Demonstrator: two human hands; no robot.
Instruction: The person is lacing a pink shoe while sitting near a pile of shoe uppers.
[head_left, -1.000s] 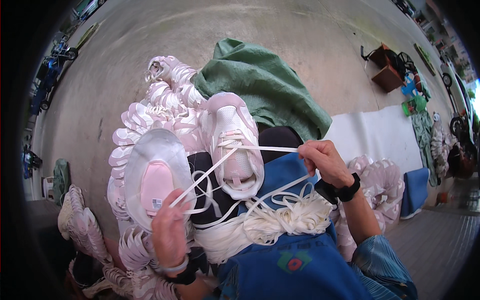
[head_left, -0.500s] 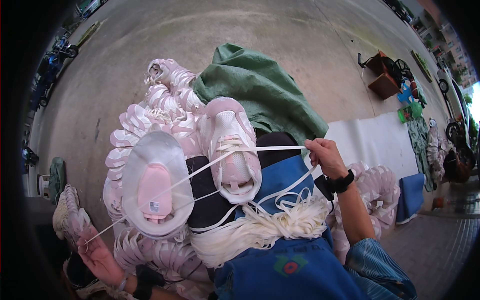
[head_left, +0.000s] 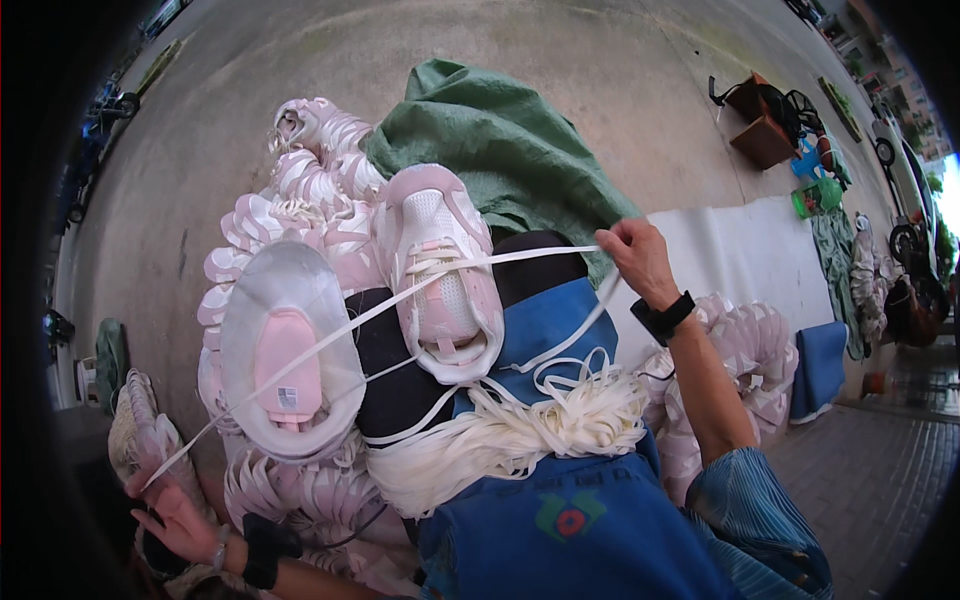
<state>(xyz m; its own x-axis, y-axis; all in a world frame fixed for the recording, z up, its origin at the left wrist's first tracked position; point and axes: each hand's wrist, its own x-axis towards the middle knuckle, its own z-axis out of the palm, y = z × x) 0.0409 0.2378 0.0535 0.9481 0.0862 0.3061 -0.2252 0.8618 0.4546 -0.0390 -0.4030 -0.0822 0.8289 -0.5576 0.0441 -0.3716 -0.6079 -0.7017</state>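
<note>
A bare concrete floor point(head_left: 620, 90) lies beyond a heap of pink shoes. The left hand point(head_left: 175, 510), stretched low and far left, pinches one end of a white lace point(head_left: 330, 335); the right hand point(head_left: 640, 260), raised, pinches the other, taut through the shoe point(head_left: 440, 270) on the lap. A lace bundle point(head_left: 510, 430) lies nearer.

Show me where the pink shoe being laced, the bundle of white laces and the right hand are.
pink shoe point(head_left: 440, 270): head view, on its white mesh tongue.
lace bundle point(head_left: 500, 440): head view, middle of the heap on the lap.
right hand point(head_left: 637, 262): head view, back of the hand pinching a lace end.
</note>
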